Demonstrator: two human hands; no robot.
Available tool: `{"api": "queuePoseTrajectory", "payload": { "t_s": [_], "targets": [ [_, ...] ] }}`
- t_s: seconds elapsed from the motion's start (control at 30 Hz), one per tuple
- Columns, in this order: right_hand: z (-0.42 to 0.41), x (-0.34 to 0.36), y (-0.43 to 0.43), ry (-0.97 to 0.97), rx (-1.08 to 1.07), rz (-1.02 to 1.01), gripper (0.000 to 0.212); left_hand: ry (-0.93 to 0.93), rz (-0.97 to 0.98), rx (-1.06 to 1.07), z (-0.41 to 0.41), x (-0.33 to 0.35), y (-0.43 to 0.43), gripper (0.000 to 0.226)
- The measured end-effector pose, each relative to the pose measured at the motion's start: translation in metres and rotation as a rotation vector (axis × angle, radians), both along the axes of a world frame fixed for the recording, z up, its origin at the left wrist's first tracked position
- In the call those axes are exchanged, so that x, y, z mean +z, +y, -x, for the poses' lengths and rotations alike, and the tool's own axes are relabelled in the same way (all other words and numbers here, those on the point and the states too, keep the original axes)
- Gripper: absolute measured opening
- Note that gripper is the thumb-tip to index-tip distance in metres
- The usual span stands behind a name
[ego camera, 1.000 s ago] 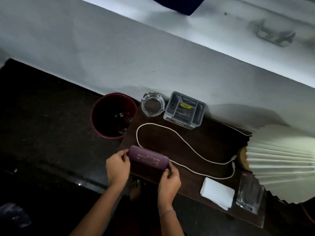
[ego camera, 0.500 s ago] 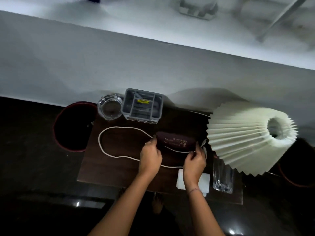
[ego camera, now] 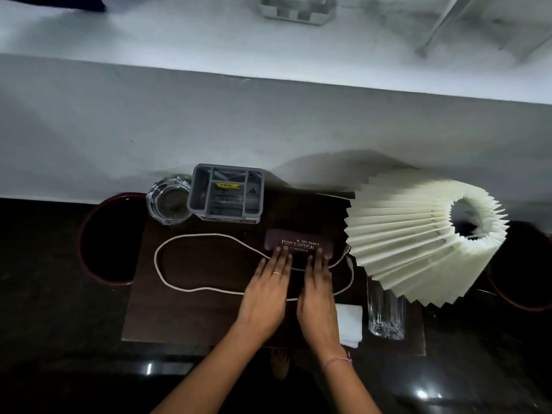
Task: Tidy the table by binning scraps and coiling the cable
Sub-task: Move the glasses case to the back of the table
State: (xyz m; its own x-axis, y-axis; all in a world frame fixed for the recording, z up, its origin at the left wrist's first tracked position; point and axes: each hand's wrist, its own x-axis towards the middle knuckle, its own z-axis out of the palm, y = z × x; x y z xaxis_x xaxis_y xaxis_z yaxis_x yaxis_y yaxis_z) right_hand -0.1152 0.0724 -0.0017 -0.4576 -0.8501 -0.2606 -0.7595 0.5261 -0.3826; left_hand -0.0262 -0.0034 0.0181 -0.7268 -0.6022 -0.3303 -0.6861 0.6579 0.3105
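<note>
Left hand [ego camera: 265,291], right hand [ego camera: 318,294]: fingers straight, tips on spectacle case [ego camera: 298,245]; hazard: sliding the case may snag the uncoiled cable [ego camera: 203,234] lying under the fingers.

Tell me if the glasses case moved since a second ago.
Yes, rightward: the glasses case went from the table's near-left edge to front-right of the grey organiser.

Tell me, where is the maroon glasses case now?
In the head view the glasses case lies on the table, just left of the pleated lampshade and right of the grey organiser; the left hand and right hand touch its near edge.
</note>
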Motion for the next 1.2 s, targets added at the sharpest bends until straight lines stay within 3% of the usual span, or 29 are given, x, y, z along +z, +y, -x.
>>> {"api": "queuePoseTrajectory", "payload": {
  "t_s": [0.23, 0.67, 0.73, 0.87, 1.03, 1.2],
  "targets": [
    [0.037, -0.009, -0.028, 0.03, 0.1, -0.08, 0.066, -0.087, -0.002, 0.054, 0.027, -0.008, -0.029, 0.068],
    [0.087, -0.003, -0.072, -0.127, 0.111, 0.068, 0.068, -0.136, -0.017, -0.005, 0.064, -0.002, -0.085, 0.066],
    [0.083, 0.0, -0.06, -0.151, 0.021, 0.092, 0.065, -0.07, 0.031, 0.022, 0.058, 0.0, -0.078, 0.064],
    [0.054, 0.009, -0.026, -0.135, -0.357, 0.103, 0.052, -0.002, 0.058, 0.003, 0.04, 0.005, -0.041, 0.06],
    [0.023, 0.006, -0.001, -0.111, -0.495, 0.029, 0.044, -0.081, -0.001, -0.141, 0.013, 0.009, 0.002, 0.052],
    [0.018, 0.003, -0.003, -0.139, -0.617, 0.037, 0.042, -0.111, -0.048, -0.015, 0.001, 0.006, 0.012, 0.053]
  ]
}}
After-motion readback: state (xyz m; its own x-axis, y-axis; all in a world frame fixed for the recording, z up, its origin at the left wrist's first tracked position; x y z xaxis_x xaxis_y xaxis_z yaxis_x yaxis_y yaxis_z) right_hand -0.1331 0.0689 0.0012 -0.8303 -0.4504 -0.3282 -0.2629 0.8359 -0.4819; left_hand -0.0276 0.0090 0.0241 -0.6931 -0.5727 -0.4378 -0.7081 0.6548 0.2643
